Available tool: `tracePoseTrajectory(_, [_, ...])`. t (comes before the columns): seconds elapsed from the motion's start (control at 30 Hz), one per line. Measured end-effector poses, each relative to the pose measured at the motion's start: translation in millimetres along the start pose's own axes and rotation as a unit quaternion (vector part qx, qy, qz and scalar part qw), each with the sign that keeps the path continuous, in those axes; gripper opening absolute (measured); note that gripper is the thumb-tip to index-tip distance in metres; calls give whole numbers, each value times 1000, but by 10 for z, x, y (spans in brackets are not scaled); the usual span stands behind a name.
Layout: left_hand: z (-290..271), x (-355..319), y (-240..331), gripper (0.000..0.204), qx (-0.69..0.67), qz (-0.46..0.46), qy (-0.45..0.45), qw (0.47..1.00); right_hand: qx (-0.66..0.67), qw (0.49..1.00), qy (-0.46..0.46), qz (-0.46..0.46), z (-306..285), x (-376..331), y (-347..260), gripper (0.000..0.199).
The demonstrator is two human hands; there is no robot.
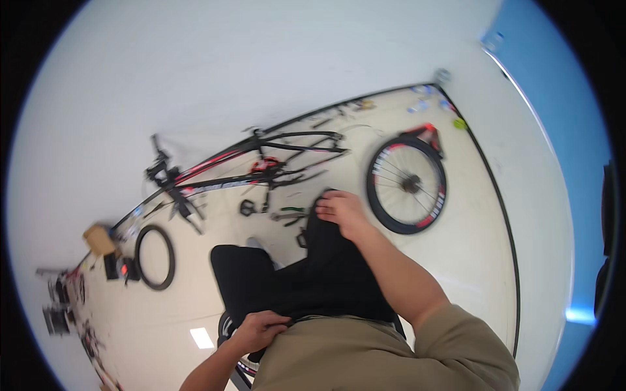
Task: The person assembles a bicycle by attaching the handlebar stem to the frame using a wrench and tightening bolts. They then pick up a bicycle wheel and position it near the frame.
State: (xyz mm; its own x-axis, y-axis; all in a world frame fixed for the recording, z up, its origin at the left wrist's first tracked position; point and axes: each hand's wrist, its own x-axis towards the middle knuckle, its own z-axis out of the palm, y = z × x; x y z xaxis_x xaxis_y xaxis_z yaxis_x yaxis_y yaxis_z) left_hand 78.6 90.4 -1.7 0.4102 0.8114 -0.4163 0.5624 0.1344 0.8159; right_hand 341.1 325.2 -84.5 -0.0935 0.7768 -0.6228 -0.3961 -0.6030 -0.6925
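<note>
1. The floor (469, 221) is pale and runs to a dark skirting line along the white wall; most of the gear lies on it.
2. A bicycle frame (261, 166), black with red trim, lies on its side near the wall with both wheels off and handlebars toward the left.
3. The person's black trousers (313, 274) fill the middle, with a tan shirt (365, 358) below; the person seems to be seated, looking down over their own legs.
4. A spoked wheel (407, 184) with a black tyre and red marks lies flat to the right of the frame, apart from it.
5. A bare black tyre (155, 257) lies to the left, near a small cardboard box (99, 240) and scattered parts.
6. The right hand (342, 212) rests on the knee, its grip curled closed on the trouser cloth.
7. The left hand (261, 329) is at the waistband, fingers pinched shut on the cloth there.
8. Small tools (290, 215) lie on the floor just beyond the knee, untouched.
9. As a judgement: the bicycle is stripped down, and neither hand is on any part, so the bicycle work stands idle.
</note>
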Motion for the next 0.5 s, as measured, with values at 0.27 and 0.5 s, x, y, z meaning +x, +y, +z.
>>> tracePoseTrajectory(0.27, [48, -476, -394, 16, 161, 3, -105, 981, 7, 1000, -2, 28, -2, -10, -24, 19])
tracePoseTrajectory(0.5, [180, -945, -177, 21, -176, -187, 25, 966, 12, 999, -33, 41, 126, -55, 28, 24])
